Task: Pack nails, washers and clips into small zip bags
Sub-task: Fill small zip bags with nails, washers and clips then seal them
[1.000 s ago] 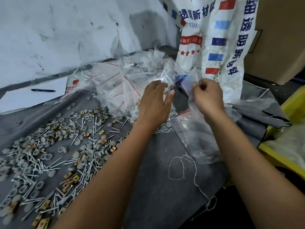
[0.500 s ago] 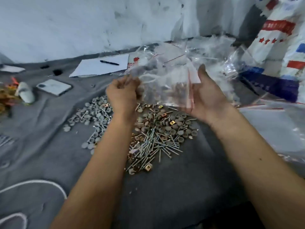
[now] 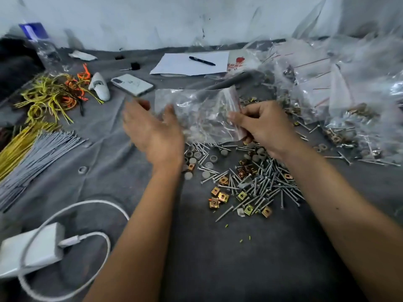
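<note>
Hands over the nail pile (image 3: 257, 184): right hand (image 3: 265, 127) pinches a clear zip bag (image 3: 200, 116); left hand (image 3: 152, 129), blurred, fingers relaxed beside it.

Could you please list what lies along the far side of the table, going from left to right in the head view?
Plastic bottle → orange ties → phone → sheet of paper → pen → heap of zip bags.
</note>
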`<action>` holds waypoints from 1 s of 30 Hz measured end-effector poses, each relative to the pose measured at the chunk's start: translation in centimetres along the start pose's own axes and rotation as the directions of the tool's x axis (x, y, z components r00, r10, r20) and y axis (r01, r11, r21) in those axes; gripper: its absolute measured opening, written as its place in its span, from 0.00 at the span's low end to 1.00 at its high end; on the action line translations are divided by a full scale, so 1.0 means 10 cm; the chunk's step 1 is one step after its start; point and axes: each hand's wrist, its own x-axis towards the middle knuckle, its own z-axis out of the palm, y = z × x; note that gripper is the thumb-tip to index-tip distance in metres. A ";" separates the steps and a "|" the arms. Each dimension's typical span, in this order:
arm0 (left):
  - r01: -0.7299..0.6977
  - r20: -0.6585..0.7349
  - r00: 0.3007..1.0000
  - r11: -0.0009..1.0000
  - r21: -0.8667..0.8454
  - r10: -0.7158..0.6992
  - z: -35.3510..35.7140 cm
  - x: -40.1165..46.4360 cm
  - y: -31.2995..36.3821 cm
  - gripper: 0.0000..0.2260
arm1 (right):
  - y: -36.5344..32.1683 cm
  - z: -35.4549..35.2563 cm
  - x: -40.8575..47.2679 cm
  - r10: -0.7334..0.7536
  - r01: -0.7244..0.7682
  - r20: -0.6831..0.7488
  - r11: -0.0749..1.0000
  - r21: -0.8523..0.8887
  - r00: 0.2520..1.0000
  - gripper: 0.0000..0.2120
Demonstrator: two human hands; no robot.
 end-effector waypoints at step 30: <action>0.221 0.715 0.699 0.952 -0.211 -0.004 0.28 -0.51 0.37 0.12 | 0.14 -0.01 -0.08 -0.551 0.433 -0.138 0.766 -0.475 0.823 0.04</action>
